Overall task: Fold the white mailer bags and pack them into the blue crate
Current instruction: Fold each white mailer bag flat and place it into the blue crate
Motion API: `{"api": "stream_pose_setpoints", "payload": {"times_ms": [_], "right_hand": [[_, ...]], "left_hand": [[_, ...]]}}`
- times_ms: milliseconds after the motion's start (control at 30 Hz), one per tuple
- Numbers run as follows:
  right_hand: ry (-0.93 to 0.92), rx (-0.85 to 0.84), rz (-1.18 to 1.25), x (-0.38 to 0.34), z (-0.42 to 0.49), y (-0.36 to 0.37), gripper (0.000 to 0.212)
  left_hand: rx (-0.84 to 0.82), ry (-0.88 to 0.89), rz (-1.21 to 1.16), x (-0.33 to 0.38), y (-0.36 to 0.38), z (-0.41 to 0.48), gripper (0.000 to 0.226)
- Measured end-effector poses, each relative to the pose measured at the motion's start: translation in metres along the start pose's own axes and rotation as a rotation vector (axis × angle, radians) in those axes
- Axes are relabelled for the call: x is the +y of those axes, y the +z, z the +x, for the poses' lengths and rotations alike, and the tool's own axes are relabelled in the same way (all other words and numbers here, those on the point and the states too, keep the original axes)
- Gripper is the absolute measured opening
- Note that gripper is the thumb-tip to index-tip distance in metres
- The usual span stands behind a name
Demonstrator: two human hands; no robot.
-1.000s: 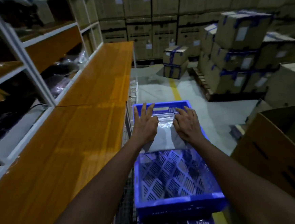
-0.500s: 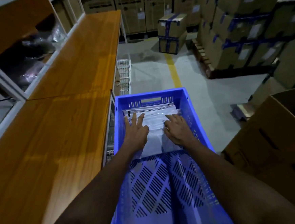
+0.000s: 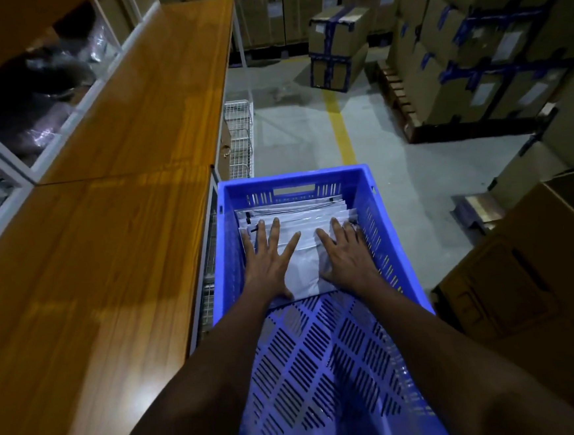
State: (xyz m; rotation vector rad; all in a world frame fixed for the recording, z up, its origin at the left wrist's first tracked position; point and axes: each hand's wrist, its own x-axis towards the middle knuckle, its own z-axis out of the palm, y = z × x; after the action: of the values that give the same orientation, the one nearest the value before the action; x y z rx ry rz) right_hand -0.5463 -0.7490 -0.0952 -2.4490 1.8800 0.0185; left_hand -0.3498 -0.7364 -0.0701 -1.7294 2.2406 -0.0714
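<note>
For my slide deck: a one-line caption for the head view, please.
Both hands, left and right, press folded white mailer bags flat at the blue crate's far end.

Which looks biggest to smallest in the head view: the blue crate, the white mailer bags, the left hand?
1. blue crate
2. white mailer bags
3. left hand, though partly covering the bags, so that gap is unsure.

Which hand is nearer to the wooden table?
The left. The left hand lies flat on the bags at the crate's table side; the right hand presses them at the far side from the table.
</note>
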Motion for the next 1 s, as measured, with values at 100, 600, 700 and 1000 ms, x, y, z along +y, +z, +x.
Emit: {"api": "stream_pose_setpoints", "payload": {"times_ms": [100, 600, 700, 1000], "right_hand": [[0.004, -0.020, -0.018, 0.003, -0.002, 0.003, 0.126], [-0.026, -0.013, -0.151, 0.003, 0.013, -0.014, 0.113], [-0.001, -0.009, -0.158, -0.003, 0.003, -0.030, 0.105], [-0.007, 0.290, 0.015, -0.069, -0.055, -0.076, 0.063]], "left_hand": [[-0.001, -0.040, 0.008, 0.004, 0.002, 0.001, 0.144], [0.048, -0.119, 0.053, 0.000, -0.012, 0.007, 0.141], [0.061, -0.124, 0.083, -0.002, -0.028, -0.006, 0.133], [0.367, -0.124, -0.146, -0.044, -0.075, -0.092, 0.068]]}}
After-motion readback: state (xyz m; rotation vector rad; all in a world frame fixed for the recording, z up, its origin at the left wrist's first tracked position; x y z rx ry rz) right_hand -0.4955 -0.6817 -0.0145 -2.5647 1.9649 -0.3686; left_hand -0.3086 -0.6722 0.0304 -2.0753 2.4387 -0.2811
